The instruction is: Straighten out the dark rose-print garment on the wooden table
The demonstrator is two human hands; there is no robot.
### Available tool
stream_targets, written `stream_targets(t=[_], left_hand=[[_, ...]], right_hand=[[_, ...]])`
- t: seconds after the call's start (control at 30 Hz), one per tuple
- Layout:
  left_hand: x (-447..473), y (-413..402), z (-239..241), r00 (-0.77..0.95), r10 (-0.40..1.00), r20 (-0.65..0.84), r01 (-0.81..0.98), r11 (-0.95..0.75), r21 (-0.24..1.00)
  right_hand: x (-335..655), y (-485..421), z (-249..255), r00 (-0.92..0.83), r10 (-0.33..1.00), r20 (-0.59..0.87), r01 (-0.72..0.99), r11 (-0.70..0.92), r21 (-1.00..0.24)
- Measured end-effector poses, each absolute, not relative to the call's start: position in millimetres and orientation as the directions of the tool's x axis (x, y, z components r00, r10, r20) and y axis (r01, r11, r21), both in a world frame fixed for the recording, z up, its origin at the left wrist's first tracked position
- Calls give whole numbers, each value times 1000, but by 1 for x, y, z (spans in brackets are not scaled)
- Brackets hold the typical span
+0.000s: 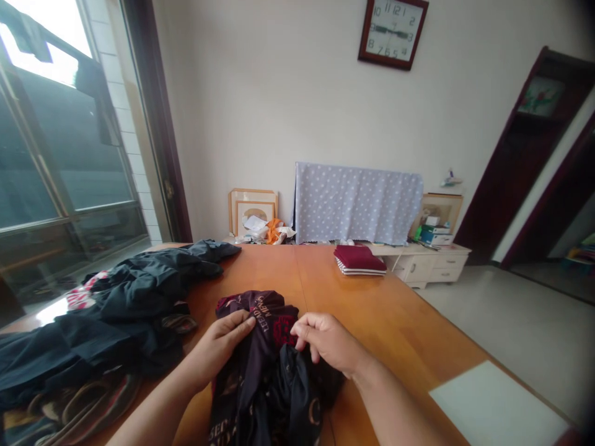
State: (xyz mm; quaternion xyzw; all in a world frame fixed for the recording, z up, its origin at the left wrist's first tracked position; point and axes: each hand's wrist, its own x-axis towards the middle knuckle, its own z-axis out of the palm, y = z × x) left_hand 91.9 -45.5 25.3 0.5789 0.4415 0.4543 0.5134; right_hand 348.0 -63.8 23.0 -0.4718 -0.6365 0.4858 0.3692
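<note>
Both hands grip a dark printed garment (260,365) bunched on the wooden bench (395,322): the left hand (223,344) pinches a fold with fingers closed, the right hand (328,341) curls shut on the fabric beside it. A heap of dark clothes (116,310) lies just left of the left hand; a folded maroon cloth (359,258) sits well beyond the right.

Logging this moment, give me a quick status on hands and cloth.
Both hands, left hand and right hand, pinching the dark printed garment on the wooden table. Dark clothes pile close at left.
</note>
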Motion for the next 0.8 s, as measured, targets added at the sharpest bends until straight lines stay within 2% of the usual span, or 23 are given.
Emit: stream_targets(t=[0.07,0.1,0.13,0.2,0.3,0.43,0.53,0.63,0.7,0.8], left_hand=[[92,-49,31,169,986,-7,-162,34,986],[92,-50,34,166,986,-18,-256,61,965],[92,-51,36,166,986,-21,-337,77,938],[92,-51,40,179,983,-26,-449,105,888],[90,-52,43,231,971,-61,-501,173,848],[89,-52,41,276,957,-87,-476,215,853],[86,-48,37,219,974,-59,-447,154,881],[78,-39,33,136,991,4,-453,58,890],[70,-31,31,59,997,40,-485,-6,875],[55,-20,30,-103,995,13,-559,-69,826]], right_hand=[[352,-56,16,-106,992,76,271,102,-957],[352,-54,13,-83,992,93,279,113,-954],[352,-53,11,-118,989,92,270,121,-955],[347,-56,10,-295,953,64,201,128,-971],[337,-63,14,-507,859,76,105,149,-983],[329,-65,16,-505,855,116,84,183,-980],[331,-61,18,-341,934,107,10,118,-993],[339,-56,22,-137,985,106,-159,84,-984],[349,-50,23,28,992,120,-221,123,-967],[372,-35,17,341,936,92,-201,169,-965]])
